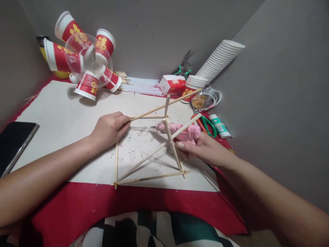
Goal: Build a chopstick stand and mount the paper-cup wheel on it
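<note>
A frame of thin wooden sticks stands on a white sheet, with two uprights at its right side and slanting sticks crossing them. My left hand is closed round the frame's far left corner, where a slanting stick meets the base. In my right hand is a pink hot glue gun, a small red light glowing on its side. Its nozzle points left, behind the nearer upright, apart from my left hand. The stick ends under my left fingers are hidden.
At the back left stands a wheel of red paper cups with clear discs. A cup stack, pliers, green-handled scissors and a glue tube lie along the right. A phone rests at left. Scraps dot the white sheet.
</note>
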The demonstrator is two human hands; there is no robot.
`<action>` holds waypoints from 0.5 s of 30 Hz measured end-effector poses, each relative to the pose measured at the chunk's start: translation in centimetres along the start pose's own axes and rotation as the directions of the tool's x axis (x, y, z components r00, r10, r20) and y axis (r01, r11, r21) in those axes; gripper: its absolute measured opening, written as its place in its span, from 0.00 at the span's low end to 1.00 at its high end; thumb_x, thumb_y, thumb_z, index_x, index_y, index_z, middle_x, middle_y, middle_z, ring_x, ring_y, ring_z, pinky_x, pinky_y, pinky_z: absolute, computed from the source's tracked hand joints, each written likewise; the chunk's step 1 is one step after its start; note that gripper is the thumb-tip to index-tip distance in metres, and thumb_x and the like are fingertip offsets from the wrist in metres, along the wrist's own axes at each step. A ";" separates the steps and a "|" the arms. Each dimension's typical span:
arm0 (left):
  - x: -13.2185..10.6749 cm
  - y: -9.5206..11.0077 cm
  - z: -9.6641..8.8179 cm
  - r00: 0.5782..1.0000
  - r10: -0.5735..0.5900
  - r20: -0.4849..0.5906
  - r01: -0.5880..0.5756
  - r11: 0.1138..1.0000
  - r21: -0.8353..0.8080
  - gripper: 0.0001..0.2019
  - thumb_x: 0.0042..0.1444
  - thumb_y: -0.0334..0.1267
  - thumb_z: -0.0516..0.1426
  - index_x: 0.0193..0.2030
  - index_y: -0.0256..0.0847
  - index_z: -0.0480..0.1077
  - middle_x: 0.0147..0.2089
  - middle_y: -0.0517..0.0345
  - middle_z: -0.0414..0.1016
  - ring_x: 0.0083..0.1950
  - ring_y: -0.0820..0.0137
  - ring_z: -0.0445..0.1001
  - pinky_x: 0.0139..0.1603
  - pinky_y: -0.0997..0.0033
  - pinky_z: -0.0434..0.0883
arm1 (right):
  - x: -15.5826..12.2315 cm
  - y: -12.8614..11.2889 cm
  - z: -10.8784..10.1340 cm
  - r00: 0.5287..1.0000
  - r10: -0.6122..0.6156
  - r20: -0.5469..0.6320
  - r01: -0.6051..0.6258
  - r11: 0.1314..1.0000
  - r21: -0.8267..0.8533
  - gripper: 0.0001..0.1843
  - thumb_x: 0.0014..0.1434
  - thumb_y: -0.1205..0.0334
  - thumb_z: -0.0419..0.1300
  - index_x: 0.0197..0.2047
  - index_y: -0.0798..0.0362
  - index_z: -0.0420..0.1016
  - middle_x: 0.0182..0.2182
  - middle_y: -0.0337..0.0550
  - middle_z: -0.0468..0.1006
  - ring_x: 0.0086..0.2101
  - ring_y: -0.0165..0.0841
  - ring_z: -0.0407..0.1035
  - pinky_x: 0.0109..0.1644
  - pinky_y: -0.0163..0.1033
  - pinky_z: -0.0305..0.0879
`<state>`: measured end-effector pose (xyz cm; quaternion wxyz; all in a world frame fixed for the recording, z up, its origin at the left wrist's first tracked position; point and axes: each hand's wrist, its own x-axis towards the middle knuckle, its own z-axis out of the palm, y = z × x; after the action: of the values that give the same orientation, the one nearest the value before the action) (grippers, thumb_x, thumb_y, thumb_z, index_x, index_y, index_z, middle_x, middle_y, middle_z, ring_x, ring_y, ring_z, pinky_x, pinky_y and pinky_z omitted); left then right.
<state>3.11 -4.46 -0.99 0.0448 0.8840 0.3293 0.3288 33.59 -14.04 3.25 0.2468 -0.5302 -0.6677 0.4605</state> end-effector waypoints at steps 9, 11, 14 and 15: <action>3.7 -0.3 -2.7 0.959 -0.253 0.128 0.280 0.915 -0.289 0.08 0.57 0.38 0.61 0.36 0.38 0.81 0.33 0.55 0.81 0.33 0.69 0.75 0.35 0.69 0.71 | 4.3 -2.5 2.9 0.986 -0.149 0.080 0.151 0.988 -0.014 0.18 0.60 0.43 0.65 0.41 0.49 0.83 0.28 0.40 0.77 0.27 0.33 0.70 0.33 0.41 0.73; 4.4 -0.4 -3.1 0.948 -0.264 0.177 0.308 0.901 -0.306 0.08 0.56 0.40 0.62 0.35 0.37 0.81 0.30 0.56 0.80 0.33 0.68 0.76 0.35 0.69 0.71 | 5.1 -3.0 3.5 0.973 -0.208 0.104 0.212 0.977 -0.027 0.20 0.62 0.46 0.65 0.52 0.46 0.82 0.37 0.43 0.82 0.36 0.39 0.76 0.46 0.48 0.77; 5.4 -0.8 -3.3 0.939 -0.247 0.238 0.317 0.889 -0.329 0.07 0.54 0.39 0.63 0.35 0.37 0.80 0.29 0.57 0.78 0.35 0.67 0.76 0.38 0.67 0.72 | 6.2 -3.1 4.4 0.949 -0.296 0.111 0.294 0.955 0.033 0.24 0.64 0.49 0.64 0.62 0.45 0.78 0.53 0.46 0.82 0.53 0.45 0.76 0.64 0.55 0.69; 5.8 -0.9 -3.3 0.937 -0.237 0.258 0.317 0.886 -0.338 0.07 0.53 0.38 0.64 0.34 0.36 0.80 0.29 0.58 0.78 0.35 0.67 0.76 0.39 0.67 0.72 | 6.5 -2.9 4.6 0.944 -0.315 0.101 0.311 0.949 0.056 0.25 0.64 0.49 0.63 0.62 0.45 0.78 0.56 0.46 0.80 0.57 0.45 0.74 0.67 0.56 0.66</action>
<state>3.82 -0.65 4.53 0.2936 0.8323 0.3773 0.2805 26.35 -9.63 2.69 0.2904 -0.3867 -0.7467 0.4567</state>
